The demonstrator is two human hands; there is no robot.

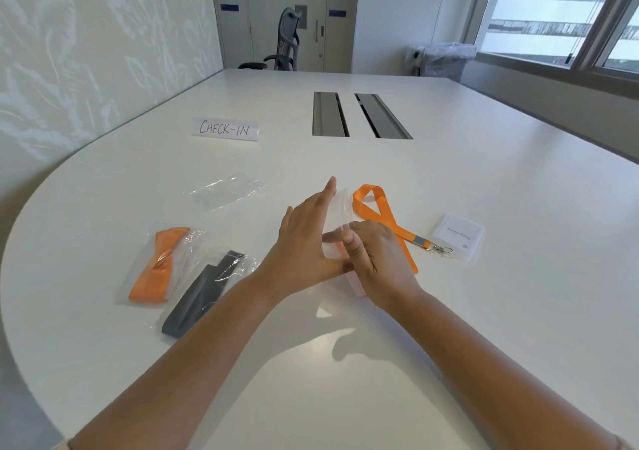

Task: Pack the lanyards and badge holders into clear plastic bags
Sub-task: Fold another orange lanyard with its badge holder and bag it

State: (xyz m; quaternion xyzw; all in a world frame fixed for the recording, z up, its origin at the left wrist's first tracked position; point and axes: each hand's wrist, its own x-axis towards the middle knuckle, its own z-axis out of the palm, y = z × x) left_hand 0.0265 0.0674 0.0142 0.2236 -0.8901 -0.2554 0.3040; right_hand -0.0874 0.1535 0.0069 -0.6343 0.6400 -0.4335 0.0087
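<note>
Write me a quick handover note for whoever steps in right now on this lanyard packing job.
Left hand: fingers straight, flat against the clear bag held above the table.
Right hand: fingers curled, pinching that bag's near edge.
Done: bagged orange lanyard and bagged black lanyard lie at the left.
Left: the loose orange lanyard and the badge holder on the right remain unpacked. A spare empty bag lies beyond the hands.
Whether the held bag is open yet is hard to tell.
</note>
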